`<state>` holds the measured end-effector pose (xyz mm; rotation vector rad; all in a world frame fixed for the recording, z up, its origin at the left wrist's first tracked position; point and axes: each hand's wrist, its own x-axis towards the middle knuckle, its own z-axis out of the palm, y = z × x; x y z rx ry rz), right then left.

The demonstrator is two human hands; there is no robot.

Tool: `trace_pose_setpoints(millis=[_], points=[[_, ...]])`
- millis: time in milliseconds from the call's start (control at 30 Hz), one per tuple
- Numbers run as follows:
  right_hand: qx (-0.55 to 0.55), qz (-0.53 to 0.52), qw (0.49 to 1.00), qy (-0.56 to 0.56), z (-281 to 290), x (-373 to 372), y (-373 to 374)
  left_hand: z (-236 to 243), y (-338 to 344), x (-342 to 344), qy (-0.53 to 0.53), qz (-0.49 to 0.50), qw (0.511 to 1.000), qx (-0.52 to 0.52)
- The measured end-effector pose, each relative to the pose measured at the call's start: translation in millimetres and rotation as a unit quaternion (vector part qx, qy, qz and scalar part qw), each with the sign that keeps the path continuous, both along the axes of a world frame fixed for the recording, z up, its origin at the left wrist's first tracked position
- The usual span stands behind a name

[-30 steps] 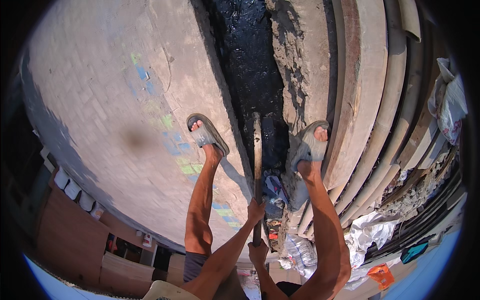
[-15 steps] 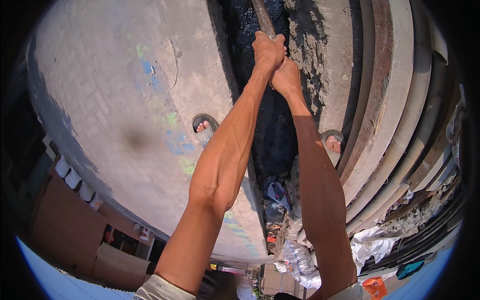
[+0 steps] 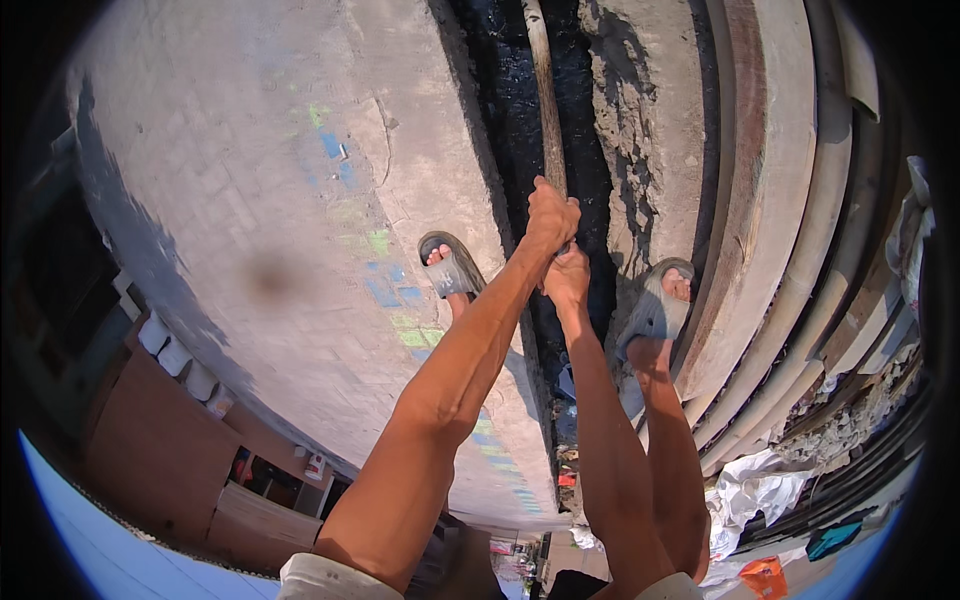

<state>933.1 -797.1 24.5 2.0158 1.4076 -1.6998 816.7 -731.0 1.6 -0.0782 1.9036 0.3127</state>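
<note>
A long wooden pole (image 3: 546, 95) runs away from me over a narrow drain of dark water (image 3: 585, 130), and its far end lies beyond the top of the view. My left hand (image 3: 552, 218) is wrapped round the pole, the farther of the two. Just behind it, close to the pole's near end, my right hand (image 3: 568, 276) is closed on the same pole. Both arms reach forward nearly straight. Sandalled feet straddle the drain, the left sandal (image 3: 452, 268) on the pavement and the right sandal (image 3: 660, 305) on the opposite ledge.
Grey pavement (image 3: 260, 200) borders the drain on the left. A rough broken concrete ledge (image 3: 660, 120) lies on the right, with stacked long beams and pipes (image 3: 765, 220) beside it. White plastic sheeting (image 3: 755, 490) and an orange bag (image 3: 764, 577) lie at the lower right.
Both hands have come back toward me along with the pole, and more of its length shows ahead of them. More of both feet and the right leg is visible.
</note>
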Motion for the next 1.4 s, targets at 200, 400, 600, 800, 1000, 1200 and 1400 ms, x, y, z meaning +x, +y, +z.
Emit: trace_pose_setpoints(millis=[200, 400, 600, 800, 1000, 1200, 1400], points=[[-0.126, -0.077, 0.988, -0.05, 76, 84, -67, 63, -64, 73, -0.124, 0.025, 0.991, -0.032], [-0.077, -0.02, 0.991, -0.108, 155, 155, -144, 18, -145, 146, -0.178, 0.115, 0.977, -0.037], [-0.111, 0.12, 0.952, -0.261, 253, 215, -233, 74, -279, 263, -0.145, 0.223, 0.964, -0.017], [-0.169, 0.099, 0.941, -0.276, 333, 240, -266, 175, -317, 277, -0.187, 0.219, 0.955, -0.074], [-0.084, 0.089, 0.982, -0.144, 194, 172, -172, 90, -194, 159, -0.06, 0.261, 0.962, 0.057], [0.069, 0.077, 0.993, 0.05, 1, -51, 58, -11, 34, -59, 0.104, 0.122, 0.972, 0.171], [-0.024, 0.021, 0.996, 0.081, -49, -230, 178, -81, 123, -201, 0.251, -0.129, 0.948, 0.147]])
